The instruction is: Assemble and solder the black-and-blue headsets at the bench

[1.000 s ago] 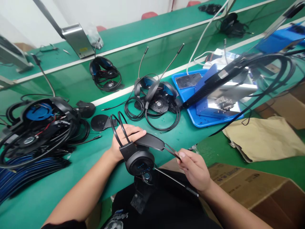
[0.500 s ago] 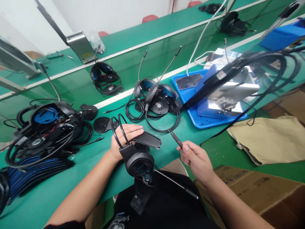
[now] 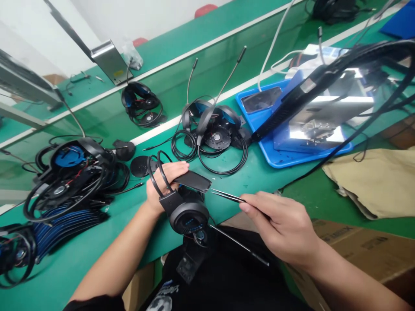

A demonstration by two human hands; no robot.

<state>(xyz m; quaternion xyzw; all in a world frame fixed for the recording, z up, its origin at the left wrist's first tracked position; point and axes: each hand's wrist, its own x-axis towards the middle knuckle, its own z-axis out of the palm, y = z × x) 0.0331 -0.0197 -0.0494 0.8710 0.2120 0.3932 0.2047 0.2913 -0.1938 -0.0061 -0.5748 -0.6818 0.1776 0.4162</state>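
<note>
My left hand [image 3: 162,183] is closed around a black headset [image 3: 186,209] at the near edge of the green bench, fingers over its flat head pad and thin wire arches. An ear cup with blue marks faces me, and a thin microphone boom [image 3: 240,246] slants down to the right over my lap. A second ear piece hangs below on wires. My right hand [image 3: 285,226] pinches a pair of black tweezers [image 3: 227,196], held level, their tips pointing left and stopping just short of the head pad's end.
A heap of unfinished headsets and blue cables [image 3: 65,181] lies to the left. More headsets [image 3: 214,134] with coiled cords sit behind my hands. A blue tray [image 3: 279,160] with a metal fixture stands to the right, with cardboard boxes [image 3: 356,250] and brown paper [image 3: 376,181] below it.
My right hand pulled the tweezers away from the head pad, swung them up, then brought them level again with tips toward the pad. My left hand kept its grip on the headset.
</note>
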